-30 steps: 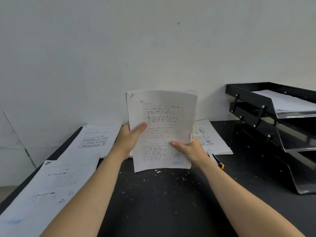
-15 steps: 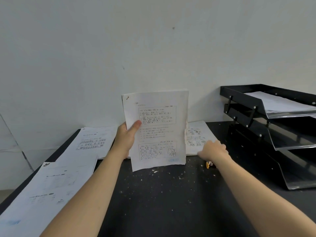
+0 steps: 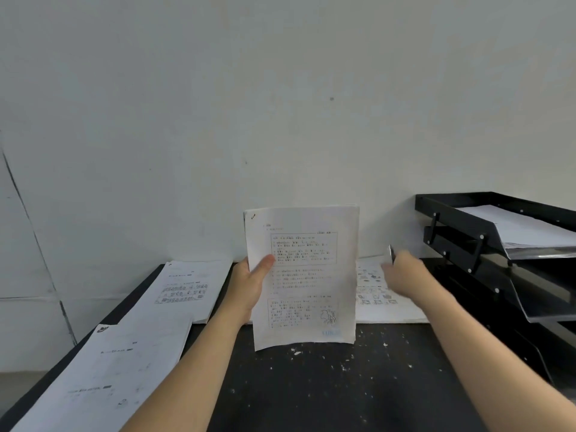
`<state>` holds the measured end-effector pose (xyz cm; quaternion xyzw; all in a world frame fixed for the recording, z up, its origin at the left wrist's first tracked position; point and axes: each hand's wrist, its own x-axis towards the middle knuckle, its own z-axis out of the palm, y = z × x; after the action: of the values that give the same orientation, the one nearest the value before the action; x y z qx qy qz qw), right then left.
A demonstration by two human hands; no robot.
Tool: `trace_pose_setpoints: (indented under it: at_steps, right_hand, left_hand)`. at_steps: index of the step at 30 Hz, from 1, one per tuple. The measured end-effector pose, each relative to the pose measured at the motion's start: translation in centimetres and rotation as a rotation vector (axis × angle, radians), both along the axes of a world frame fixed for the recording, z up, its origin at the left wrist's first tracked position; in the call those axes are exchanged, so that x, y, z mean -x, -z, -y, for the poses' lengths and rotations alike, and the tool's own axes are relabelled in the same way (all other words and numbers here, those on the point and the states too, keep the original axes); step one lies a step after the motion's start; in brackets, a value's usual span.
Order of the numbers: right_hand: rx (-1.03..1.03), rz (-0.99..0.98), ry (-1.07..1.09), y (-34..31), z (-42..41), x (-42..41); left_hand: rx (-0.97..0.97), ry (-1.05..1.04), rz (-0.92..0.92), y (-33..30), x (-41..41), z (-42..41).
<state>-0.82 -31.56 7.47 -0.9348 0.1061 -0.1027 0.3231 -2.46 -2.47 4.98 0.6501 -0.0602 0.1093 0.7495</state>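
My left hand (image 3: 249,285) holds a sheaf of printed sheets (image 3: 305,275) upright by its left edge, thumb on the front page, with the bottom edge just above the black table (image 3: 327,394). To the right of the sheaf, my right hand (image 3: 405,275) is blurred and raised above the table. It grips a small dark and white pen-like object (image 3: 391,253) whose tip sticks up from the fist. The rest of that object is hidden in the hand.
A black stacked letter tray (image 3: 461,222) stands at the right, with white paper (image 3: 523,229) in its top level. Printed sheets lie at the back left (image 3: 184,288), front left (image 3: 118,369) and behind my right hand (image 3: 374,297). A white wall backs the table.
My right hand let go of the sheaf, reached down to the small object on the table at the right, and has now lifted it. My left hand keeps the sheaf upright.
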Motion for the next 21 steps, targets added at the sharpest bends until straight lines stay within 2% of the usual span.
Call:
trace_pose_setpoints:
  at_steps: [2, 5, 8, 10, 13, 17, 21]
  right_hand:
    - [-0.115, 0.185, -0.008, -3.4, -0.7, 0.7]
    - [-0.400, 0.439, -0.038, -8.0, -1.9, 1.3]
    - [-0.761, 0.620, -0.126, -11.7, -4.2, 1.9]
    - [-0.886, 0.708, -0.221, -13.7, -6.3, 2.1]
    - [-0.907, 0.740, -0.361, -15.0, -10.1, 1.7]
    - [-0.885, 0.597, -0.529, -14.3, -14.5, 0.5]
    - [-0.733, 0.532, -0.588, -13.0, -17.1, 0.3]
  left_hand:
    - [-0.004, -0.002, -0.012, -0.1, 0.1, 0.0]
    - [-0.012, -0.004, -0.016, -0.1, 0.2, -0.1]
    - [0.007, 0.004, -0.023, -0.1, 0.3, -0.1]
    - [0.013, 0.005, -0.030, -0.1, 0.3, 0.0]
    - [0.010, 0.020, -0.008, 0.0, 0.4, 0.0]
    - [0.020, 0.033, 0.010, 0.0, 0.5, -0.1]
    - [0.003, 0.036, 0.006, 0.1, 0.4, -0.2]
